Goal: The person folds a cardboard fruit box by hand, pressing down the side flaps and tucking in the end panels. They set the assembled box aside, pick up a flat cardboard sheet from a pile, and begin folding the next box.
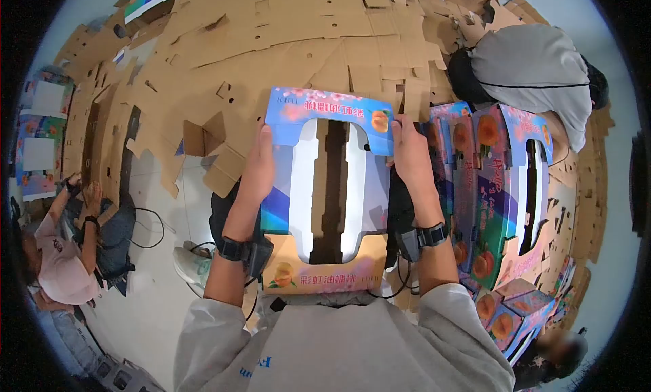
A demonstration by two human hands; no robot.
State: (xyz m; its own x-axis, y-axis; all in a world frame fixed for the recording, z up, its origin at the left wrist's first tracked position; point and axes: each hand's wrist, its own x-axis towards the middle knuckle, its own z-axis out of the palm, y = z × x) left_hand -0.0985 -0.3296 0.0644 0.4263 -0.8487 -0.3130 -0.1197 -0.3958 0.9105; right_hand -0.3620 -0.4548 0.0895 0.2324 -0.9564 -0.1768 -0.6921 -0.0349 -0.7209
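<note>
Right in front of me is a printed fruit carton (330,106) in blue, green and orange, with pink blossoms and peach pictures. A long opening with white edges runs down its top, and brown cardboard shows inside. My left hand (261,161) grips the carton's left side near the far end. On the opposite side, my right hand (412,154) presses against the far right corner. Most of the fingers of both hands are hidden along the carton's sides. The near end of the carton is close to my body.
Several similar cartons (485,188) stand at my right, beside a bent-over person in grey (532,66). Flat brown cardboard sheets (271,53) spread ahead. At the left, a person in pink (68,270) works near more cartons (41,154). A black cable (163,222) lies on the floor.
</note>
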